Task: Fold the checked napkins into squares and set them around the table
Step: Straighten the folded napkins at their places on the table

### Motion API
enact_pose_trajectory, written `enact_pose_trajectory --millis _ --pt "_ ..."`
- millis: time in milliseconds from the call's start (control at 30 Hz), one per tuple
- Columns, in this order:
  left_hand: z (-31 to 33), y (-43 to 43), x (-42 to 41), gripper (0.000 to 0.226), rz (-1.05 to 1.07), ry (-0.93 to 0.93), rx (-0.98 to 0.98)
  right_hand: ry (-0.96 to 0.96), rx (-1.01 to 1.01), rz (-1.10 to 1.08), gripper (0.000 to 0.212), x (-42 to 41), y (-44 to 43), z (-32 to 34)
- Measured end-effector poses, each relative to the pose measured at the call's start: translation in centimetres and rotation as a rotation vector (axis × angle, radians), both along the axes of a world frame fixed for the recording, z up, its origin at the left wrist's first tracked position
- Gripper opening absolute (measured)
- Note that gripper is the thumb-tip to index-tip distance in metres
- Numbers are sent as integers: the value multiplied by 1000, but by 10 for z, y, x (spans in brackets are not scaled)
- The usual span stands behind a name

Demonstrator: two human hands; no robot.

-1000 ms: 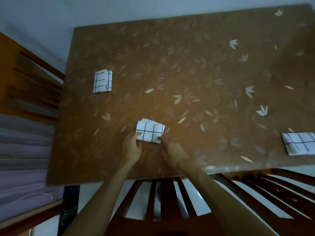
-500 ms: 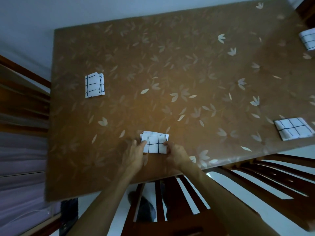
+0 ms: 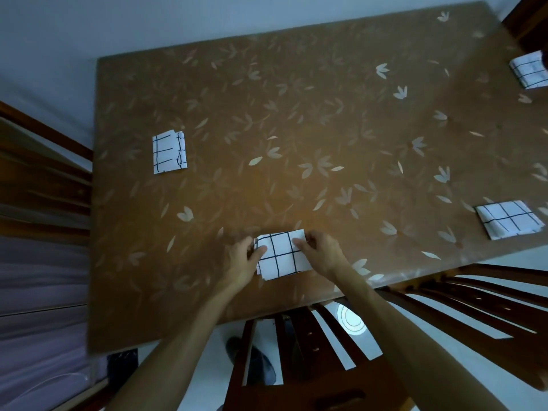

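A folded white napkin with black checks (image 3: 281, 256) lies near the front edge of the brown leaf-patterned table (image 3: 296, 129). My left hand (image 3: 244, 262) pinches its left edge with thumb on top. Opposite it, my right hand (image 3: 321, 253) pinches the right edge. Three more folded checked napkins lie on the table: a second napkin (image 3: 169, 152) at the left side, a third napkin (image 3: 508, 219) at the front right, and a fourth napkin (image 3: 529, 69) at the far right edge, partly cut off.
A wooden slat-back chair (image 3: 311, 351) stands below the table's front edge in front of me. Another chair (image 3: 489, 307) is at the right, and a third chair (image 3: 38, 173) at the left. A dark wooden piece (image 3: 527, 19) sits at the top right corner.
The napkin between my hands has been drawn closer to the front edge and squared up. The view has shifted left, bringing the far-right napkin into sight.
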State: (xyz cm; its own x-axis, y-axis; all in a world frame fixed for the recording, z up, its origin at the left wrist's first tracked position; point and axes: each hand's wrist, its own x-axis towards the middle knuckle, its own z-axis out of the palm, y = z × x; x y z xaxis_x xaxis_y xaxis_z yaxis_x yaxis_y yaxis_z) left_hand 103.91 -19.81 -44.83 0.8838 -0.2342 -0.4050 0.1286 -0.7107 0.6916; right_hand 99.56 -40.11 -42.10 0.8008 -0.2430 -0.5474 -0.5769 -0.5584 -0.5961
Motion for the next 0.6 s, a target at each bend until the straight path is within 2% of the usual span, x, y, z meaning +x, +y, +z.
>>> enact_pose_trajectory --millis 133,267,433,533,600 --pt "-6 -2 -3 41 -17 -12 76 70 37 19 23 0 1 -16" --pt "-11 -7 -4 49 35 69 102 94 205 -23 37 -4 -4 -27" --pt "-19 -8 -3 52 33 106 138 106 106 -15 26 0 -15 -39" --pt "-12 -8 -7 50 -85 29 402 110 30 6 21 2 -15 -41" --pt "-7 -13 -10 43 -158 -90 577 115 -4 31 24 1 -14 -45"
